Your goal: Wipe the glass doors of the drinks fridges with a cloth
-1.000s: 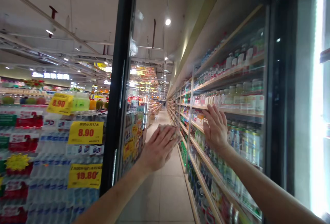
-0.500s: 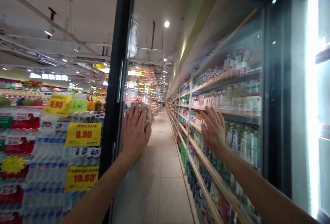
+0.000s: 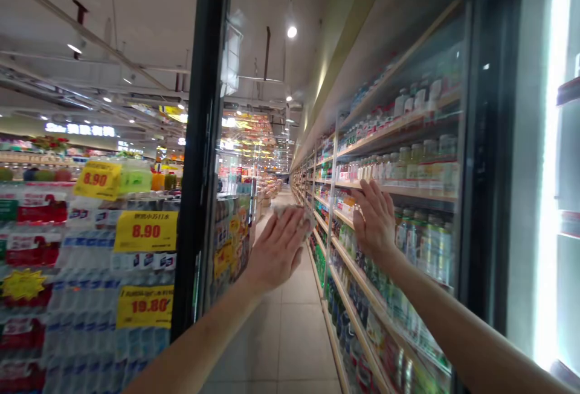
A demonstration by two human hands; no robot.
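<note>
An open glass cooler door (image 3: 408,49) with a black frame stands in front of me. My left hand (image 3: 277,250) presses a pale crumpled cloth (image 3: 296,214) flat against the middle of the glass, fingers stretched over it. To its right, my right hand (image 3: 375,220) lies flat on the glass with the fingers spread and nothing in it. Through the pane I see a long aisle and shelves of bottles.
The door's black edge (image 3: 199,158) runs upright at the left. Beyond it stand stacked water packs with yellow price signs (image 3: 145,231). The lit cooler interior (image 3: 550,170) glows at the far right. A tiled aisle floor (image 3: 290,333) runs ahead beside drink shelves (image 3: 399,188).
My left hand slid the cloth left toward the door's edge and then back right to the middle of the glass. The right hand stayed flat in place.
</note>
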